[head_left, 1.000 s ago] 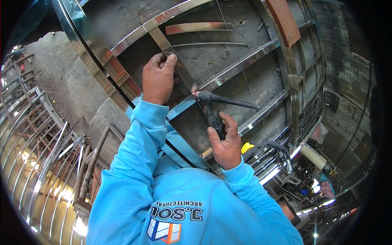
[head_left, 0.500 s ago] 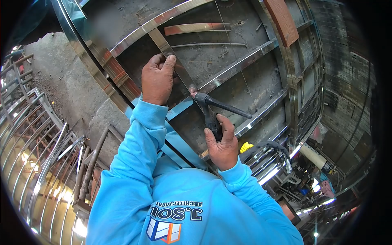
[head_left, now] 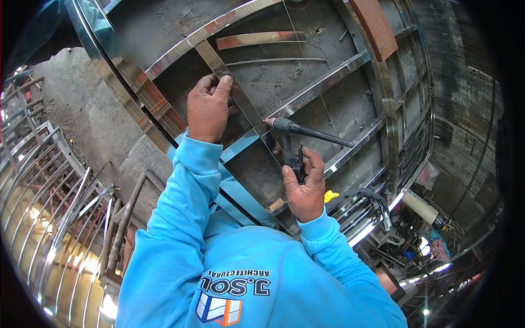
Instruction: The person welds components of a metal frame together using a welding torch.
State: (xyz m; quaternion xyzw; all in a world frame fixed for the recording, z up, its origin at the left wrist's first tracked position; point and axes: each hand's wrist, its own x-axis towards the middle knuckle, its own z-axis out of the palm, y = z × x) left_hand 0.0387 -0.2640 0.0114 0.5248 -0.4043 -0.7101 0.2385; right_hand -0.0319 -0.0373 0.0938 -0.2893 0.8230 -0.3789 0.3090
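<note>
Right fingers point(head_left: 290, 176) clamp the torch point(head_left: 284, 125), its long axis slanting just beyond them; left fingers point(head_left: 225, 83) pinch a metal bar point(head_left: 246, 104).

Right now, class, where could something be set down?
Concrete floor between the shiny rail and brown tubing; partly, the opening between crossbars beside the torch. Crowded: around the torch tip, with right hand nearby and left hand pinching a flat bar.

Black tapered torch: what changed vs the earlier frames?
Since the last frame, the black tapered torch shifted slightly right, its long end swinging up in view. The fingertip beside its nozzle no longer shows there. Unchanged: right hand on the torch, left hand on the narrow shiny metal bar.
</note>
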